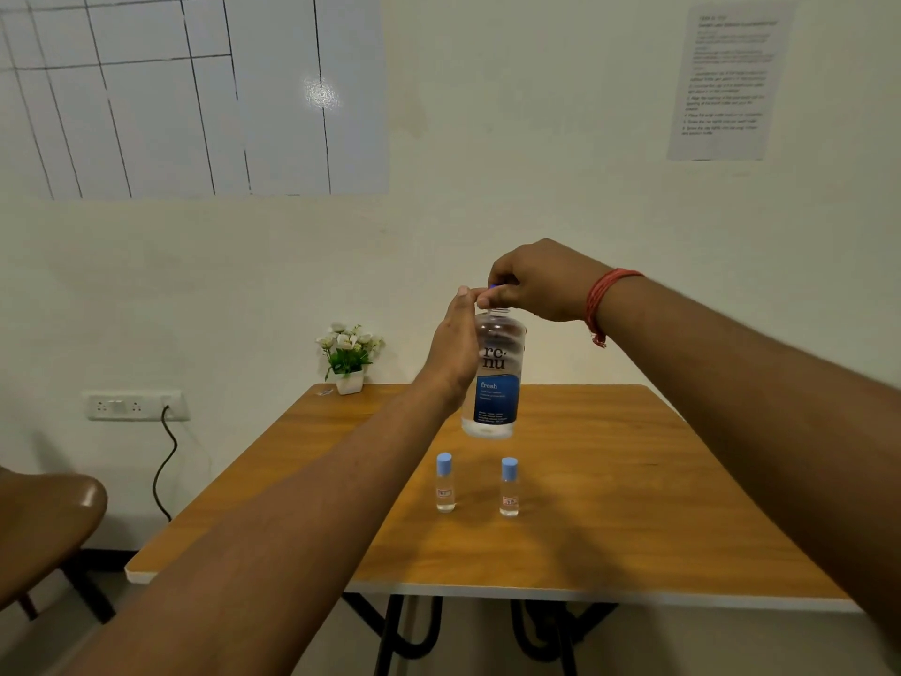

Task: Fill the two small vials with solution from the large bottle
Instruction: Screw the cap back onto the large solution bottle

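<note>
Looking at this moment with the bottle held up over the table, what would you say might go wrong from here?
The large bottle is held in the air by the left hand while the right hand works its cap; if the grip slips, it may spill. It hangs above two capped vials and might topple them if dropped.

Both forearms are showing bare, with no sleeves in view. The right wrist is wearing a band of red threads (604, 297), its knotted tail hanging loose below.
</note>
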Motion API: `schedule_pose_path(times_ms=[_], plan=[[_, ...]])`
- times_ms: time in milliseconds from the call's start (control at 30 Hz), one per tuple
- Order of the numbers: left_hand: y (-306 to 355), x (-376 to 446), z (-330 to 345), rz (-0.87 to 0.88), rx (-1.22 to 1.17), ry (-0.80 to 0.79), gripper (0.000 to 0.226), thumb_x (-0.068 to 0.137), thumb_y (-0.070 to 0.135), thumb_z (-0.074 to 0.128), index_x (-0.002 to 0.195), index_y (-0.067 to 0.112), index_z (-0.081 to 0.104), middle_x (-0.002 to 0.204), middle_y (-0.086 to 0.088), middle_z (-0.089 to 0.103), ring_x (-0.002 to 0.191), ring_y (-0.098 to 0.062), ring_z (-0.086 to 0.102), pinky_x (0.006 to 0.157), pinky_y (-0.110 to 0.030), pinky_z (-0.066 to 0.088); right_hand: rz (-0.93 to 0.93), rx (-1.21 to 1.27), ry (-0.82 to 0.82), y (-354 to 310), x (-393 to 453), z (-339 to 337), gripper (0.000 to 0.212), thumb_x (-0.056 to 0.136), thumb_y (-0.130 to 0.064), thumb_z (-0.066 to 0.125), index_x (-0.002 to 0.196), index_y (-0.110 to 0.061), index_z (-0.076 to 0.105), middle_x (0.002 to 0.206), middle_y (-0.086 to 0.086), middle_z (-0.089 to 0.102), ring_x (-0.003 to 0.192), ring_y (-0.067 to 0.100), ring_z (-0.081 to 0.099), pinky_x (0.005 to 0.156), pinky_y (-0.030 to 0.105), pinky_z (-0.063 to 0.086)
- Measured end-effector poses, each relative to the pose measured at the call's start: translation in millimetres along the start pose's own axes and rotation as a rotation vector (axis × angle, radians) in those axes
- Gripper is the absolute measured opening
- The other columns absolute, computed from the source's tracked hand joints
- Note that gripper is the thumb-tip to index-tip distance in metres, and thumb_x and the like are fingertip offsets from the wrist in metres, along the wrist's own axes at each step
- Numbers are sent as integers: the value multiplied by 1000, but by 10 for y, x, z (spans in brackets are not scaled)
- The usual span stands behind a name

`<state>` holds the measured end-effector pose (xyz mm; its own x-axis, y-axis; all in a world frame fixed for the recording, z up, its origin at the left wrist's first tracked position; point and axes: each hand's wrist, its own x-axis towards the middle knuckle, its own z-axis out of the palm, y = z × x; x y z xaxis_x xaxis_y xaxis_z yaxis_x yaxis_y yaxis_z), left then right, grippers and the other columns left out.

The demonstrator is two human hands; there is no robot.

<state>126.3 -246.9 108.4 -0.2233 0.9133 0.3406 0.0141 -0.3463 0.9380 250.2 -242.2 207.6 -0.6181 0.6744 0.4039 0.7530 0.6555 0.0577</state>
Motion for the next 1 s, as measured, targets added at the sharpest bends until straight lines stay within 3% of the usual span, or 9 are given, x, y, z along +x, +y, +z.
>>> schedule_pose_path(times_ms=[200,367,500,567,700,867,1000], plan=[[-17,-14,-12,-11,-26,-8,54,106,55,20,117,30,66,114,-13,70,106,-30,68,94,-47,56,40,-35,-9,-25,22,68,44,96,-46,47,111,-8,64,102,9,67,87,19,56,68,24,38],[-4,29,-56,-6,-49,-37,45,106,54,22,106,35,64,108,-16,74,102,-36,71,88,-48,58,122,141,82,48,-8,78,68,94,-60,36,142,-12,41,131,11,58,115,25,55,92,31,40],[-16,99,-88,-7,-64,-23,44,106,54,22,115,35,61,108,-17,74,101,-36,72,89,-49,59,154,283,149,107,-95,161,62,92,-58,40,140,-18,43,118,6,63,97,17,55,81,27,42],[-21,128,-93,1,-68,-19,43,106,53,22,114,36,61,106,-15,74,100,-33,72,85,-46,60,156,362,168,112,-146,244,57,94,-53,44,140,-19,43,116,3,62,97,15,55,79,25,40],[-95,211,-82,29,-31,-4,40,108,49,19,112,37,58,100,-1,71,91,-16,69,73,-30,54,132,527,167,133,-204,469,66,88,-49,58,145,-23,34,130,2,56,101,12,55,78,23,43],[-249,399,-67,25,-10,3,40,107,51,19,111,38,57,103,-2,73,95,-18,71,82,-34,55,167,678,113,235,-161,873,96,78,-45,73,151,-27,14,146,3,43,119,21,56,88,26,45],[-425,588,-31,20,35,2,42,106,53,17,116,38,55,114,-6,71,106,-23,68,99,-46,53,228,724,33,371,-40,1224,104,74,-48,76,152,-28,9,149,3,42,122,23,55,91,30,45]])
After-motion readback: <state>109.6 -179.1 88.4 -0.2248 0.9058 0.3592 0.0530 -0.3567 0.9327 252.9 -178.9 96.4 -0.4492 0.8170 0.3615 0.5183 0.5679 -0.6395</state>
